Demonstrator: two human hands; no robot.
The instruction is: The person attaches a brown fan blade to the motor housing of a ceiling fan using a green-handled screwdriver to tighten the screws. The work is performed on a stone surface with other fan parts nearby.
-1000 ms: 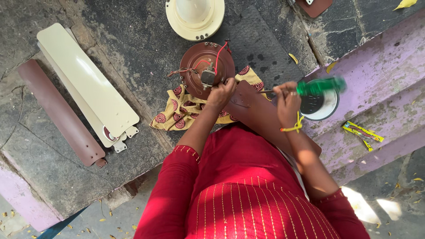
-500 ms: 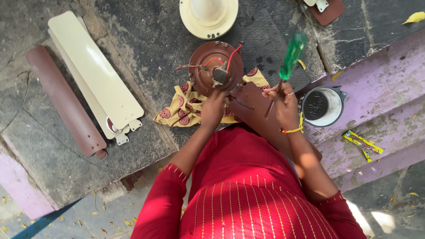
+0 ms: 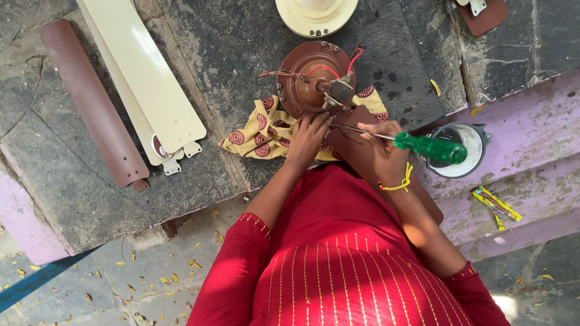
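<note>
Screwdriver (image 3: pixel 430 148) work on a brown ceiling-fan motor (image 3: pixel 314 77) looks to be the step in hand. The motor sits on a patterned yellow cloth (image 3: pixel 257 134) on the dark stone floor (image 3: pixel 241 54), with red and dark wires (image 3: pixel 329 66) sticking out of its hub. The right hand (image 3: pixel 382 152) has its fingers closed around the green-handled screwdriver, whose metal shaft points left toward a brown fan blade (image 3: pixel 356 136) lying against the motor's near edge. The left hand (image 3: pixel 307 134) rests at that same edge, fingers curled down onto the blade end and cloth; whether they pinch anything I cannot tell. Judging from this, the tip needs seating squarely in a screw head while the left hand steadies the part. Cream blades (image 3: pixel 145 78) and another brown blade (image 3: pixel 90 102) lie well apart to the left, a cream fan cover (image 3: pixel 315 15) beyond the motor, a small container (image 3: pixel 465 151) just beside the screwdriver handle.
</note>
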